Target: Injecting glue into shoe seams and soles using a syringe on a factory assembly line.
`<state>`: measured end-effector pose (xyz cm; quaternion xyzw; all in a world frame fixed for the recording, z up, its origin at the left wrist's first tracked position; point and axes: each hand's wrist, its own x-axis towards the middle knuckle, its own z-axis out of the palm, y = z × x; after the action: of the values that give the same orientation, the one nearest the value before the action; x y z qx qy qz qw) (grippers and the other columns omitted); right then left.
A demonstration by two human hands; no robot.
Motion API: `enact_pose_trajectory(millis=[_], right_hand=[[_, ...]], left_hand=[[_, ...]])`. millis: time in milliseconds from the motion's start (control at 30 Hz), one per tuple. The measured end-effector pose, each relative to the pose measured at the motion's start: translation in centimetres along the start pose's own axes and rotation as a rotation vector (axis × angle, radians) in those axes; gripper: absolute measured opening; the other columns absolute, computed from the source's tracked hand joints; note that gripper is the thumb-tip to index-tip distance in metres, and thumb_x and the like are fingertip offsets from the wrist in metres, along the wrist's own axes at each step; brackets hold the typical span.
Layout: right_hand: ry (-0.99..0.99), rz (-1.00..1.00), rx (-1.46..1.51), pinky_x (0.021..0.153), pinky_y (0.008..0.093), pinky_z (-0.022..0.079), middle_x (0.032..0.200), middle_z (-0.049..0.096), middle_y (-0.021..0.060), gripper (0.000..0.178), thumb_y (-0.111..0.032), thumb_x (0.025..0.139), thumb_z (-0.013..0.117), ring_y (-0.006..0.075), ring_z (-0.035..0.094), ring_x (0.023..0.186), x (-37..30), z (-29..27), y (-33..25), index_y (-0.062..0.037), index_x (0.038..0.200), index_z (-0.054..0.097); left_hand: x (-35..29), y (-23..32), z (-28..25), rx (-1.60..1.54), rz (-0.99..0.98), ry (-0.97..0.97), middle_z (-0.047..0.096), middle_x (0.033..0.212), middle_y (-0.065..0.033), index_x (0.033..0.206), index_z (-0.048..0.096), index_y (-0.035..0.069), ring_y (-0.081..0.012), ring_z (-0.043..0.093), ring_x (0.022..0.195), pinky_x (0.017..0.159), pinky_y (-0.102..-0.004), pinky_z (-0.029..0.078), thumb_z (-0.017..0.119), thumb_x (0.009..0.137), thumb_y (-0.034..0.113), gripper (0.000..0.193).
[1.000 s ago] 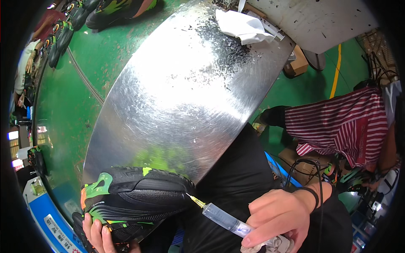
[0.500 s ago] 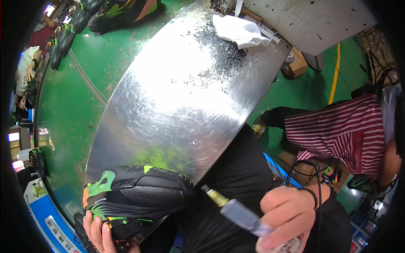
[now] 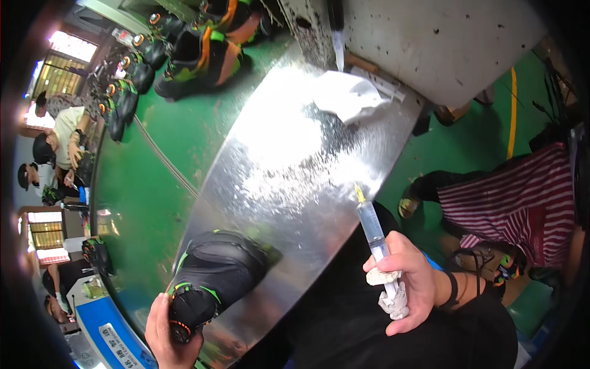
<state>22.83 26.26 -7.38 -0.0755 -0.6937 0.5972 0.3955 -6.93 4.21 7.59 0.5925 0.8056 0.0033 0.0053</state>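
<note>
My left hand [image 3: 167, 338] grips a black shoe [image 3: 226, 261] with green and orange trim. The shoe's toe points away to the upper right, low over the metal bench top [image 3: 279, 246]; I cannot tell whether it touches the surface. My right hand [image 3: 409, 286] is closed around a clear syringe [image 3: 370, 224] with a yellow needle tip. Whitish wrapping covers its plunger end. The syringe points up and slightly left, its tip well apart from the shoe.
A white cloth [image 3: 350, 97] lies at the bench's far end, by another syringe [image 3: 390, 91] and a pale panel [image 3: 442, 37]. Several black and orange shoes [image 3: 200, 58] line the green conveyor belt [image 3: 160, 129] at left. A person in a striped apron [image 3: 510, 203] is at right.
The view has shifted. The shoe has turned from lying sideways to pointing its toe away from me. My right hand has swung the syringe more upright, away from the shoe.
</note>
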Motion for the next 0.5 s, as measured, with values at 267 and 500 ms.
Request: enact_pose_trajectory(millis=[267, 500], right_hand=[[-0.008, 0.073, 0.087, 0.066, 0.0319, 0.038, 0.101, 0.057, 0.0114, 0.077, -0.042, 0.07, 0.079, 0.0212, 0.047, 0.077, 0.6, -0.7, 1.8, -0.0005, 0.124, 0.044], [-0.028, 0.153, 0.281, 0.084, 0.0375, 0.045, 0.101, 0.048, 0.0147, 0.084, -0.036, 0.064, 0.084, 0.0262, 0.054, 0.095, 0.6, -0.2, 2.2, -0.0028, 0.128, 0.042]], left_hand=[[11.2, -9.6, 0.6, -0.589, -0.378, 0.24, 0.057, 0.109, -0.0098, 0.117, 0.05, -0.003, -0.0155, 0.057, 0.096, 0.088, -0.03, 0.046, 0.067, 0.067, 0.0, 0.053], [24.7, -9.7, 6.0, -1.197, -0.552, 0.151, 0.053, 0.123, -0.0097, 0.137, 0.04, 0.008, -0.0229, 0.053, 0.113, 0.085, -0.0382, 0.047, 0.072, 0.079, 0.033, 0.071]])
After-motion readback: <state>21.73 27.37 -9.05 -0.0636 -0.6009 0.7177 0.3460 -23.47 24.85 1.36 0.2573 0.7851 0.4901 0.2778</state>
